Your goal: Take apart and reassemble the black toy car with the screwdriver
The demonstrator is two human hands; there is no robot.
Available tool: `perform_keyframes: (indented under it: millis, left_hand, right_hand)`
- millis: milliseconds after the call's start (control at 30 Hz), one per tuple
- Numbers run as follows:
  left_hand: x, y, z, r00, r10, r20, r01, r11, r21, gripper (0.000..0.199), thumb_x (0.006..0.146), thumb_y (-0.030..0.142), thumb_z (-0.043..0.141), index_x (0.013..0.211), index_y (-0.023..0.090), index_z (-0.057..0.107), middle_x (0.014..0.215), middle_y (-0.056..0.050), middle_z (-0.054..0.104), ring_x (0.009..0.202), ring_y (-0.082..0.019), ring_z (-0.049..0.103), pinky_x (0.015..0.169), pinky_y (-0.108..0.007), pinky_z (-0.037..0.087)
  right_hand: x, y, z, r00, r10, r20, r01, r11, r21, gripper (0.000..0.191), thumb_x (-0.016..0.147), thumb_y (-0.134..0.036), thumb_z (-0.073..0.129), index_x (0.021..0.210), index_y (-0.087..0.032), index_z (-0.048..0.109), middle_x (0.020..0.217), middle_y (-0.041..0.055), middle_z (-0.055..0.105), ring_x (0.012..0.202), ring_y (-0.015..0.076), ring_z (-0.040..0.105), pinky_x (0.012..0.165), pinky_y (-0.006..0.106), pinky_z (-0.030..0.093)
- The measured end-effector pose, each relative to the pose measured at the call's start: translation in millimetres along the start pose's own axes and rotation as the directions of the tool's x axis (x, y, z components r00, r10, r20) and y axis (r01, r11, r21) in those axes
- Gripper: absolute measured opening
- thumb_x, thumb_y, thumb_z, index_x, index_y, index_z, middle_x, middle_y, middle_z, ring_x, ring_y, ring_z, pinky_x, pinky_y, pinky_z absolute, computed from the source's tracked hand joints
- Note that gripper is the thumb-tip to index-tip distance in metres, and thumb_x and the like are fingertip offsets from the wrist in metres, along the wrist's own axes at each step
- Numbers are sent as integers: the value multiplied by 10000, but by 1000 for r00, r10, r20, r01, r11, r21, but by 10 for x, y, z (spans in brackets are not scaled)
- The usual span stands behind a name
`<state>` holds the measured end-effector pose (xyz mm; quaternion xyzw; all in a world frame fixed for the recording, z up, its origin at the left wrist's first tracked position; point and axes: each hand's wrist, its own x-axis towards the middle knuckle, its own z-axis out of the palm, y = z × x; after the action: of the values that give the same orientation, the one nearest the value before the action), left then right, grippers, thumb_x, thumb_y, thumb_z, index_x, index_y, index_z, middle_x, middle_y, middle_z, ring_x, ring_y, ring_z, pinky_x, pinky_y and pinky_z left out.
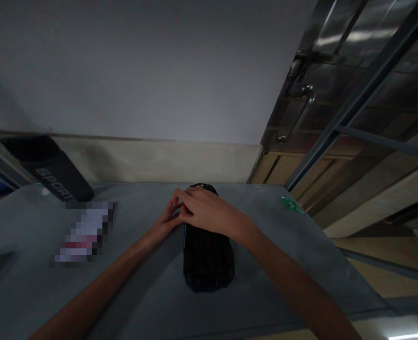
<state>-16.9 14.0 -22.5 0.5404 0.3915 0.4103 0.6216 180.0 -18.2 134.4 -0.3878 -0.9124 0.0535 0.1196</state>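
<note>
- The black, elongated, round-ended object (209, 262), with a tiny red spot on its upper face, lies on the smooth grey tabletop (152, 293), at six o'clock from the middle of the view, its long axis running from twelve to six.
- The person's bare right hand (206, 208) lies across the object's twelve o'clock end, palm downward, fingers bent and pointing towards nine; whether they grip anything underneath cannot be told.
- The bare left hand (172, 213) meets the right fingers at the object's ten o'clock edge. Its fingers are partly bent and close together; the tips are hidden, so I cannot tell what, if anything, they pinch.
- At nine o'clock from the object, well apart, lies a flat, pale rectangular item with a reddish band (83, 231), blurred by pixelation.
- Between nine and ten, beyond that item, a dark bottle-like container lettered "SPORT" (58, 174) appears tilted.
- Between two and three, near the table's edge, is a small piece of shiny green plastic (291, 204).
- Further off, between one and two, a curved, shiny metal handle (303, 115) is fixed to a dark metal door (336, 89).
</note>
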Motion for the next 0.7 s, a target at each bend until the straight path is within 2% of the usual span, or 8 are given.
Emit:
perform_keyframes:
  millis: [67,133,200,300,367,467,600,700]
  left_hand:
    - [10,-5,9,1000,16,-1,-16,1000,-23,989,881,539,935,1734,310,490,1776,-116,605,1660,-445,532,1420,-590,359]
    - [15,-8,21,999,34,3,-33,998,-44,968,888,516,936,1731,324,500,1752,-103,631,1658,-440,535,1411,-591,374]
    - [12,-9,28,999,44,-6,-44,998,-33,935,899,492,929,1721,316,521,1742,-108,642,1660,-439,533,1410,-582,375]
    - [0,-12,17,999,31,-21,-31,1000,-2,918,918,469,899,1734,318,507,1777,-115,604,1662,-437,531,1414,-574,358]
    - [-4,-15,6,1000,18,-7,-18,1000,-7,916,945,455,865,1757,325,461,1794,-114,583,1651,-418,550,1414,-564,356]
    - [-1,-17,3,1000,7,29,-7,1000,-22,897,968,433,842,1755,333,425,1773,-103,606,1619,-384,591,1411,-556,363]
    - [9,-16,10,1000,-9,6,10,1000,-12,862,947,474,864,1709,339,484,1793,-86,583,1641,-384,566,1400,-530,384]
    - [10,-12,4,1000,-8,0,8,1000,-5,878,927,482,879,1705,337,497,1762,-101,609,1634,-388,570,1385,-530,402]
  right_hand:
    - [7,3,25,999,32,-20,-33,999,-27,179,1156,-208,603,1296,-169,708,1174,126,848,1079,249,772,987,367,536]
    - [16,10,62,996,79,-36,-82,995,-65,200,1194,-260,569,1309,-177,710,1120,124,853,1003,258,778,911,372,536]
    - [23,19,90,998,57,-33,-59,996,-64,203,1197,-242,569,1329,-174,707,1093,118,853,982,257,781,888,367,535]
    - [23,18,95,999,-8,-43,7,1000,-6,194,1132,-160,643,1314,-171,710,1162,115,851,1071,246,785,968,356,539]
    - [16,5,79,997,50,-58,-50,999,1,189,1124,-193,665,1305,-182,716,1150,113,855,1056,254,791,957,365,545]
    - [2,-18,47,990,140,-32,-141,990,-21,206,1170,-253,605,1327,-188,721,1075,112,860,964,265,796,853,367,538]
    - [-12,-28,28,997,82,-15,-82,996,-19,233,1123,-187,627,1337,-175,720,1117,115,855,1006,261,787,844,355,523]
    - [-12,-17,41,992,123,-34,-124,991,-54,216,1151,-235,610,1328,-184,723,1065,100,849,964,250,782,837,352,511]
